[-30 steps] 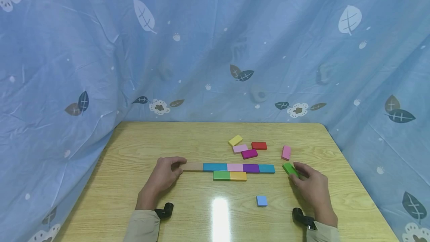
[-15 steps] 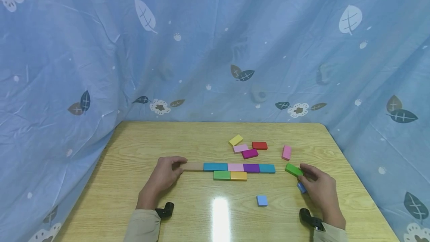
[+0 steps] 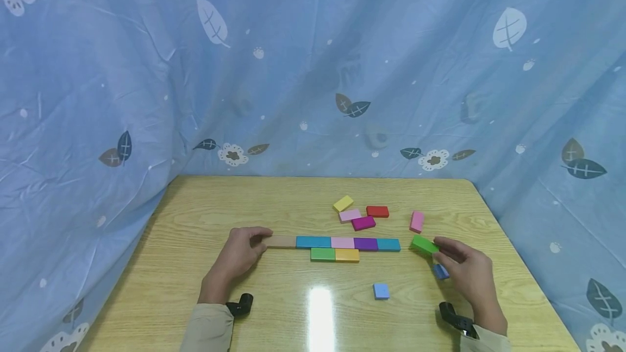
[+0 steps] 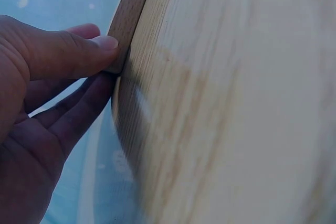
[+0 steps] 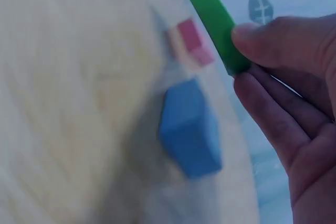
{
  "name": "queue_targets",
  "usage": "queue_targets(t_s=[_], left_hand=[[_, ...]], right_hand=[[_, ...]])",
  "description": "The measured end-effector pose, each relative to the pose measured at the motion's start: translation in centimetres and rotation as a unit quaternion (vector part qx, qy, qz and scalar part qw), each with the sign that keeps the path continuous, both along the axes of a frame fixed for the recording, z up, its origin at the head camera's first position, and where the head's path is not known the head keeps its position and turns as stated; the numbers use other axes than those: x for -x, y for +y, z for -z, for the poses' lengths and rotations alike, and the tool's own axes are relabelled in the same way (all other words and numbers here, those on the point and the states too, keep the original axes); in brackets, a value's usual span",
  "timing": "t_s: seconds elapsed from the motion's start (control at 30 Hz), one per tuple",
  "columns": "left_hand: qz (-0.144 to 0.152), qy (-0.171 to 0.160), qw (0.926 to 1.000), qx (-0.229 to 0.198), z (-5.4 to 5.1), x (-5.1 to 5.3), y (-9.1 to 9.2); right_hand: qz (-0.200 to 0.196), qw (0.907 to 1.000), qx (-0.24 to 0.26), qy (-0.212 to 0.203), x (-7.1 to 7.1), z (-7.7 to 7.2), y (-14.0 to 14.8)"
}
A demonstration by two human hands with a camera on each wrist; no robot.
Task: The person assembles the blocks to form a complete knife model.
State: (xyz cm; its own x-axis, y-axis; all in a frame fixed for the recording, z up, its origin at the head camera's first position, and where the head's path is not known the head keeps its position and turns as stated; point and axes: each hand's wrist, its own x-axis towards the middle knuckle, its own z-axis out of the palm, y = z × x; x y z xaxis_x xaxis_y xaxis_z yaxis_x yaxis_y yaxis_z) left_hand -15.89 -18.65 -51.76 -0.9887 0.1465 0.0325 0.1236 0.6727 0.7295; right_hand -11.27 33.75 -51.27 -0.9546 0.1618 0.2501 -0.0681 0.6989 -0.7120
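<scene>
Wood-grain tbl [image 3: 220,202], R hand [image 3: 467,270] pinching smooth, oblong grn blk [image 3: 423,244].

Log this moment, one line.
left grip: holds tan wooden rectangular block | right grip: pinches green rectangular block | near right grip: blue rectangular block

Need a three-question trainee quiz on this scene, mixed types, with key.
1. What colour is the block pinched by the right hand?
2. True or false: the left hand is holding the red block.
3. Head view: in the long row, which colour lies immediately right of the light pink block?
A) orange
B) purple
C) yellow

Key:
1. Green.
2. False; it holds the end of the plain wooden block.
3. B, the purple block.
</scene>
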Motion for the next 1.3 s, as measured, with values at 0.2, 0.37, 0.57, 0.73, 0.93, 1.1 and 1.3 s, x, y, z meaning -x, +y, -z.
queue_targets(t_s=[0.2, 0.37, 0.57, 0.73, 0.93, 1.1, 1.3], left_hand=[[-0.004, 0.001, 1.0000, 0.000, 0.2, 0.1, 0.0], [-0.005, -0.001, 1.0000, 0.001, 0.3, 0.2, -0.1], [-0.007, -0.001, 1.0000, -0.001, 0.3, 0.2, -0.1], [-0.009, -0.003, 1.0000, 0.001, 0.5, 0.1, -0.2], [-0.008, -0.003, 1.0000, -0.005, 0.5, 0.1, -0.1], [-0.005, 0.002, 1.0000, -0.003, 0.4, 0.1, -0.1], [-0.005, 0.001, 1.0000, -0.002, 0.4, 0.1, -0.1]], right_hand=[[-0.062, 0.9975, 0.013, 0.030, -0.1, -1.3, -2.0], [-0.105, 0.9935, 0.019, 0.040, -0.2, -2.0, -4.3], [-0.150, 0.9879, 0.034, 0.021, -0.2, -2.2, -7.6], [-0.200, 0.9787, 0.045, 0.004, 0.1, -1.5, -10.5], [-0.254, 0.9653, 0.062, -0.005, 0.2, -0.8, -13.7], [-0.283, 0.9577, 0.053, 0.003, 0.1, -0.2, -15.9], [-0.297, 0.9548, 0.008, 0.005, -0.3, 0.4, -17.7]])
